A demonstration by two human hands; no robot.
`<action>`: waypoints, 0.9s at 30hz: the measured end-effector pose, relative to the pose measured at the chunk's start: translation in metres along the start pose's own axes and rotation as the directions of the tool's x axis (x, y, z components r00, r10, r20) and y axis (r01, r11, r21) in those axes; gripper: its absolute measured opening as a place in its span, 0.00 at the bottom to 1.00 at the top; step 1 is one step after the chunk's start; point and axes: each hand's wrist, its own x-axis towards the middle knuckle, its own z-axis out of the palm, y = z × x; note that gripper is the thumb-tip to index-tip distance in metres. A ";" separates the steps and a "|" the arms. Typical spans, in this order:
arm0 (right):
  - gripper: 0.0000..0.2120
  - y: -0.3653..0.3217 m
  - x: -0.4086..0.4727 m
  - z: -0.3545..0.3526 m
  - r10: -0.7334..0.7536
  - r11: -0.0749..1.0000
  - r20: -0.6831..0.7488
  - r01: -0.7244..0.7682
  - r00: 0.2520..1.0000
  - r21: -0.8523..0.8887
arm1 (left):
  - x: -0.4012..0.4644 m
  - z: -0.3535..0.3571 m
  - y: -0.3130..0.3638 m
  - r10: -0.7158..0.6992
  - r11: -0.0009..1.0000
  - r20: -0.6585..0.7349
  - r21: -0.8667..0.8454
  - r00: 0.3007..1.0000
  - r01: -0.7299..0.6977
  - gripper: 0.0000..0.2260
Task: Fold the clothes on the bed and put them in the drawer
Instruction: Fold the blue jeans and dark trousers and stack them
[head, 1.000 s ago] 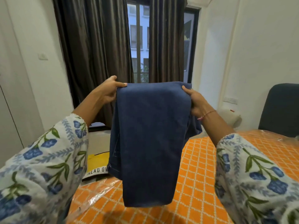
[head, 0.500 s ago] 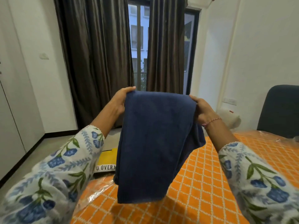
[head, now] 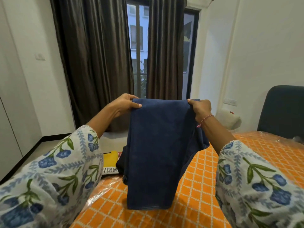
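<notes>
Left hand: our left hand [head: 123,105] pinches the top left corner of the folded jeans [head: 158,153].
Right hand: our right hand [head: 201,109] grips the top right corner.
Jeans: frame centre, hanging over the orange bed [head: 205,186].

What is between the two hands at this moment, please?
In the head view, the folded top edge of the dark blue jeans spans from the left hand to the right hand; each grips one corner.
</notes>
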 end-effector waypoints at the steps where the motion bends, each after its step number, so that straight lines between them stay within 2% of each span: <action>1: 0.27 0.001 -0.001 -0.002 -0.061 0.997 -0.005 0.061 0.998 -0.051 | -0.002 -0.002 -0.002 0.002 1.000 0.034 0.025 0.999 -0.003 0.16; 3: 0.28 -0.001 -0.001 -0.005 -0.159 0.977 0.054 0.165 0.986 -0.137 | -0.006 -0.004 -0.006 0.022 0.994 0.051 0.107 0.998 -0.027 0.14; 4: 0.24 -0.003 0.000 -0.006 -0.189 0.970 0.096 0.201 0.977 -0.135 | -0.006 -0.003 -0.008 0.038 0.991 0.026 0.131 0.999 -0.041 0.11; 6: 0.11 -0.009 -0.002 -0.006 -0.169 0.982 0.134 0.179 0.977 -0.067 | -0.005 -0.002 -0.009 0.051 0.989 -0.057 0.143 0.997 -0.042 0.07; 8: 0.08 -0.012 -0.003 -0.006 -0.131 0.989 0.135 0.139 0.982 -0.046 | -0.003 -0.001 -0.006 0.079 0.967 -0.118 0.249 0.990 -0.047 0.06; 10: 0.09 -0.014 -0.001 -0.009 -0.160 0.978 0.216 0.184 0.963 -0.097 | 0.000 -0.003 -0.001 0.136 0.853 -0.159 0.521 0.978 -0.034 0.08; 12: 0.14 -0.016 0.000 -0.014 -0.155 0.939 0.404 0.262 0.901 -0.224 | -0.003 -0.002 0.004 0.201 0.697 -0.200 0.718 0.959 0.004 0.09; 14: 0.19 -0.014 0.005 -0.015 -0.104 0.832 0.493 0.347 0.864 -0.432 | -0.005 0.000 0.008 0.266 0.605 -0.212 0.796 0.940 0.008 0.09; 17: 0.20 -0.003 0.007 -0.007 -0.256 0.585 0.403 0.473 0.879 -0.659 | -0.008 -0.001 0.014 0.326 0.542 -0.198 0.840 0.925 -0.011 0.09; 19: 0.17 0.002 0.004 -0.003 -0.390 0.411 0.394 0.540 0.832 -0.735 | -0.007 -0.003 0.014 0.280 0.561 -0.196 0.828 0.940 0.006 0.09; 20: 0.15 0.000 0.001 -0.001 -0.420 0.366 0.431 0.584 0.798 -0.725 | -0.006 -0.005 0.010 0.242 0.594 -0.216 0.804 0.946 0.032 0.09; 22: 0.11 -0.009 -0.005 0.005 -0.438 0.354 0.499 0.654 0.748 -0.669 | -0.004 -0.006 0.002 0.201 0.710 -0.324 0.698 0.925 0.090 0.10; 25: 0.06 -0.020 -0.018 0.026 -0.462 0.338 0.526 0.690 0.714 -0.640 | -0.006 0.013 0.001 0.256 0.831 -0.522 0.549 0.814 0.091 0.16; 26: 0.05 -0.020 -0.020 0.033 -0.458 0.355 0.517 0.682 0.723 -0.639 | -0.009 0.024 0.005 0.264 0.853 -0.536 0.518 0.802 0.065 0.18; 27: 0.04 -0.020 -0.021 0.041 -0.458 0.386 0.495 0.667 0.738 -0.637 | -0.009 0.036 0.008 0.249 0.885 -0.509 0.465 0.824 0.020 0.20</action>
